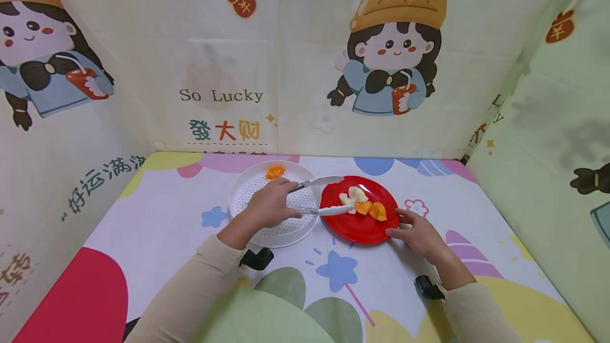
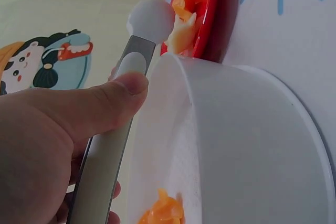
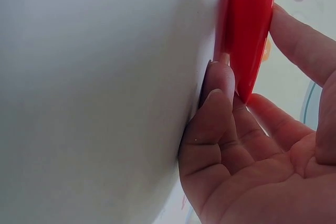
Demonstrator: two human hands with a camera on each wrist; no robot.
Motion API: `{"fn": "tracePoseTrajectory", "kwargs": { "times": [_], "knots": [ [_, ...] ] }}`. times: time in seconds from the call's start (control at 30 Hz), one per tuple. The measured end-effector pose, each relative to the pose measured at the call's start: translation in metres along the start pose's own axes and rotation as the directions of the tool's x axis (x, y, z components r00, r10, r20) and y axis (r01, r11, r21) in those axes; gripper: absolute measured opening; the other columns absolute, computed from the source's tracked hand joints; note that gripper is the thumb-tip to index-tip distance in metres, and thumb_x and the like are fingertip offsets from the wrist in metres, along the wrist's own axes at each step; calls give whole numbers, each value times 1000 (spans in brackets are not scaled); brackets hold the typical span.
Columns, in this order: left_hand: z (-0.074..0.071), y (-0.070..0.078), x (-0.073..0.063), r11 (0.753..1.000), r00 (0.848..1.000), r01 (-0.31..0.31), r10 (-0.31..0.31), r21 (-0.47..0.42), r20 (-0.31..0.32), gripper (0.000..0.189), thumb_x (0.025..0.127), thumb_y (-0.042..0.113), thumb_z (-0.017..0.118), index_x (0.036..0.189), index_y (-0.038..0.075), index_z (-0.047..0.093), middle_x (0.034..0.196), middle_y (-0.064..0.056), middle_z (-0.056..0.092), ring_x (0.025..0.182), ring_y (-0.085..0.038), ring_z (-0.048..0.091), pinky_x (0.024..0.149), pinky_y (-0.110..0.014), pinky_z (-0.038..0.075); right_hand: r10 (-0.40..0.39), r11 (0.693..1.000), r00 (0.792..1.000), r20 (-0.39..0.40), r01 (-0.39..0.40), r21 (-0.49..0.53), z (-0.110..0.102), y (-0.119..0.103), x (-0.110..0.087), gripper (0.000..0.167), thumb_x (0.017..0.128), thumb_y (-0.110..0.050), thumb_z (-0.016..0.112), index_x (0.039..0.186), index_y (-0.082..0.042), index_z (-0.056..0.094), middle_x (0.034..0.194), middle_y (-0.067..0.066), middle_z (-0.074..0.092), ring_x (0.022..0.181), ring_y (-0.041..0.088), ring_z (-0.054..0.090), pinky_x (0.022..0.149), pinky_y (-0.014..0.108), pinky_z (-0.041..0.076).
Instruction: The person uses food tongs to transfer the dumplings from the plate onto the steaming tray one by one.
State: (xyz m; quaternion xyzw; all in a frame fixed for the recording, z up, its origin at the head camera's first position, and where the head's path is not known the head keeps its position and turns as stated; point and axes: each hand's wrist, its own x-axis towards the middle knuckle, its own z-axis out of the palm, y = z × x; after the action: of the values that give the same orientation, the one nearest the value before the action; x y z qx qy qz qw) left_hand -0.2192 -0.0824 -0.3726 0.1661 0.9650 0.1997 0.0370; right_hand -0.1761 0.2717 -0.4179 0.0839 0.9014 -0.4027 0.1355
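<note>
Tongs (image 1: 318, 196), metal with white tips, held in the left hand (image 1: 269, 206); fingers wrapped round the handles, thumb (image 2: 105, 103) pressed flat along the upper arm in the left wrist view. The two tong arms are spread apart, tips empty, the lower tip over the near-left edge of the red plate (image 1: 352, 232), the upper tip above its far-left rim. Left forearm comes in from the lower left, hand hovering over the white round sieve basket (image 1: 248, 187). One orange food piece (image 1: 275, 172) lies at the far side of that basket. On the red plate sit several pieces: two pale ones (image 1: 352, 195) and two orange ones (image 1: 371, 209), clustered near the centre. Right hand (image 1: 418, 234) rests at the plate's near-right edge; fingers (image 3: 220, 108) curled against the rim, thumb on the other side of it, pinching the edge in the right wrist view. Plate and basket stand just beside each other on the worktop (image 1: 157, 226), covered with a pastel cartoon-print cloth. Printed backdrop (image 1: 219, 94) with cartoon girls and lettering rises behind and at both sides.
</note>
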Motion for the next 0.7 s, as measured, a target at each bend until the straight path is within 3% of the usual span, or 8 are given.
{"fn": "tracePoseTrajectory", "kwargs": {
  "times": [0.27, 0.53, 0.7],
  "knots": [
    [3, 9, 5, 999, 1000, -2, 1, 48, 23, 69, 78, 36, 87, 138, 13, 61, 135, -9, 58, 118, -25, 53, 85, -45, 56, -3, 1000, 1000, 0, 3, 0, -1, 0, 0, 88, 85, -31, 80, 153, 0, 33, 146, 31, 39, 127, 48, 42, 82, 44, 58],
    [-1, 22, 9, 991, 999, -40, 36, 124, 35, 62, 78, 35, 86, 133, 13, 65, 124, -7, 62, 106, -21, 56, 78, -39, 58, 9, 1000, 1000, -4, -9, 7, 0, 1, 0, 89, 84, -31, 81, 153, 0, 33, 145, 31, 39, 127, 48, 42, 81, 45, 58],
    [-4, 27, 14, 989, 998, -35, 28, 145, 50, 60, 78, 35, 87, 130, 13, 67, 119, -7, 62, 100, -20, 56, 74, -35, 58, 16, 1000, 1000, -5, -16, 8, 1, 1, 1, 89, 84, -31, 81, 153, -1, 33, 146, 31, 39, 128, 49, 41, 81, 45, 58]
  ]
}}
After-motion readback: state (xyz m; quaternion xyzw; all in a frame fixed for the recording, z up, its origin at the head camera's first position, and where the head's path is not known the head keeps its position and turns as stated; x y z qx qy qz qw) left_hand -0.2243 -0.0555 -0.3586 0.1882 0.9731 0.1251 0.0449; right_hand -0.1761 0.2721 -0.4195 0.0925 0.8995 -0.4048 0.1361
